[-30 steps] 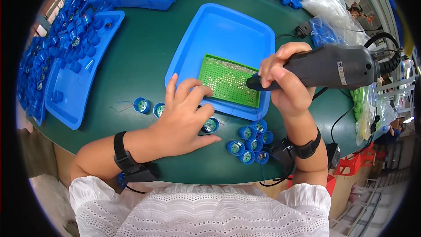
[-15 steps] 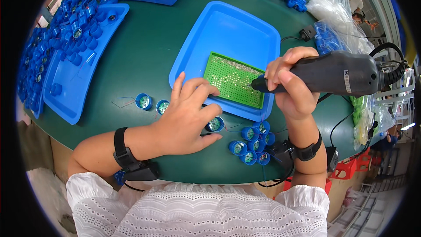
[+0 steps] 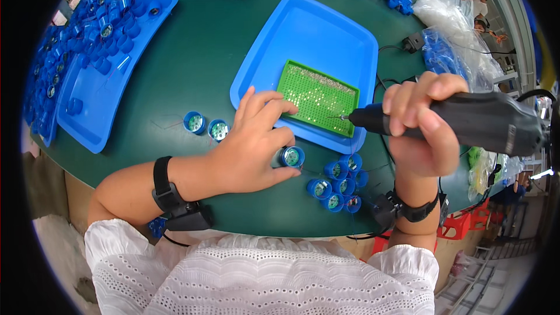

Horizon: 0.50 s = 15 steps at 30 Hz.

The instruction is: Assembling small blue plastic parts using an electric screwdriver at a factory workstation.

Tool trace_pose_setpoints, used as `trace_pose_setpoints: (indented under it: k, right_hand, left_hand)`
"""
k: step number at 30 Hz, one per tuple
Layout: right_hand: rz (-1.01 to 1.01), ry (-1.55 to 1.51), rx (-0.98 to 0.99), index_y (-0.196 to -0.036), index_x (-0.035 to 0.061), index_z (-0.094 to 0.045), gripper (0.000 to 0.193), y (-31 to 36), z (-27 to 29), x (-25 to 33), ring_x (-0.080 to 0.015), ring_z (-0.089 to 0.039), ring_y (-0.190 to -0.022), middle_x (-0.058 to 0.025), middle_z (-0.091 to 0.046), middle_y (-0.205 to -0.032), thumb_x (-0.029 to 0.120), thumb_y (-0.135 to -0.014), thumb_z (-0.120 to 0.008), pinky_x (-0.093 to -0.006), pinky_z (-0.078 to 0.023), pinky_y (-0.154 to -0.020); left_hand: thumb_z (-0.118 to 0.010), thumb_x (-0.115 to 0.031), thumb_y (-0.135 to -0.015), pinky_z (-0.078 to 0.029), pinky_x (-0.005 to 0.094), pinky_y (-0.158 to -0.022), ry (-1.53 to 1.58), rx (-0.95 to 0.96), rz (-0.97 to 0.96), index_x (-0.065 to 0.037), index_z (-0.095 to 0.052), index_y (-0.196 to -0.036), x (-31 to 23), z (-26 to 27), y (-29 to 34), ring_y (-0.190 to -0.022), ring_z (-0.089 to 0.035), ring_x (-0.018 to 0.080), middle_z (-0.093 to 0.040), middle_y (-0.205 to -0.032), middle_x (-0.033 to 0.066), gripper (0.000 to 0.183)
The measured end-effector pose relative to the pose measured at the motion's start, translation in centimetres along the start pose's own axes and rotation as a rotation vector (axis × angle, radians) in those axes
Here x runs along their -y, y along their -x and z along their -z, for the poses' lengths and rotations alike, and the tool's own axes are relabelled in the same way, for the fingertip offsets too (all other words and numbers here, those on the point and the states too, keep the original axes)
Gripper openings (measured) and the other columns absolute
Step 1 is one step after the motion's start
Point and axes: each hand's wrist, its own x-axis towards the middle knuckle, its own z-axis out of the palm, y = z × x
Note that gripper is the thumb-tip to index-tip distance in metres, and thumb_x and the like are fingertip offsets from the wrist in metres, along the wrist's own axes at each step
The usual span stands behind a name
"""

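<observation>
My right hand (image 3: 429,125) grips a black electric screwdriver (image 3: 478,119), held nearly level. Its thin bit points left over the right part of a green perforated screw tray (image 3: 324,123), where many small screws sit. Whether a screw is on the bit is too small to tell. My left hand (image 3: 248,154) has thumb and fingers around the sides of a small blue cup (image 3: 292,156) with a circuit board inside. Two similar cups, a blue cup (image 3: 219,130) and another blue cup (image 3: 194,122), stand left of that hand's fingers with thin wires trailing.
The green tray lies in a large blue tray (image 3: 248,64). Several wired blue cups (image 3: 333,201) cluster to the right of my left hand. At far left, a blue tray (image 3: 87,128) adjoins a heap of cups (image 3: 76,46). Plastic bags (image 3: 443,17) and cables lie at right.
My right hand has drawn the screwdriver back to the right, and its bit now shows. My left thumb and fingers have closed in around the cup. The view has shifted slightly.
</observation>
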Motion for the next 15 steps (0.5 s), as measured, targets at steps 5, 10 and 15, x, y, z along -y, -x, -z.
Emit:
trace_pose_setpoints:
  k: [5,10,15]
  right_hand:
    - [-0.069,-0.03,0.127,-0.098,0.0066,-0.044,0.027,1.2,-2.0,1.1,-0.0162,-0.052,-0.056,-0.0045,-0.051,-0.068,0.008,-0.078,-0.062,-0.0328,-0.044,-0.061]
    - [-0.165,-0.071,0.177,-0.097,0.0055,-0.045,0.027,2.4,-2.8,0.0,-0.0149,-0.054,-0.06,-0.0061,-0.053,-0.072,-0.002,-0.077,-0.062,-0.03,-0.045,-0.059]
    - [-0.123,0.01,0.223,-0.098,0.0034,-0.045,0.025,2.8,-3.0,-1.4,-0.0141,-0.056,-0.063,-0.006,-0.053,-0.072,-0.003,-0.078,-0.059,-0.0253,-0.045,-0.055]
  left_hand:
    - [-0.08,-0.018,-0.055,-0.019,0.0611,-0.099,0.001,0.007,-0.026,-0.006,-0.059,-0.08,0.0,-0.1,0.0,-0.118,-0.036,0.0371,-0.045,-0.119,0.0147,0.034]
    - [-0.079,-0.018,-0.057,-0.019,0.0612,-0.099,-0.008,0.019,-0.016,-0.006,-0.06,-0.081,0.1,-0.2,0.0,-0.118,-0.035,0.0374,-0.045,-0.119,0.0148,0.033]
    - [-0.079,-0.019,-0.058,-0.019,0.0615,-0.099,-0.006,0.019,-0.022,-0.006,-0.061,-0.081,0.2,-0.3,0.2,-0.119,-0.034,0.0376,-0.044,-0.119,0.0148,0.033]
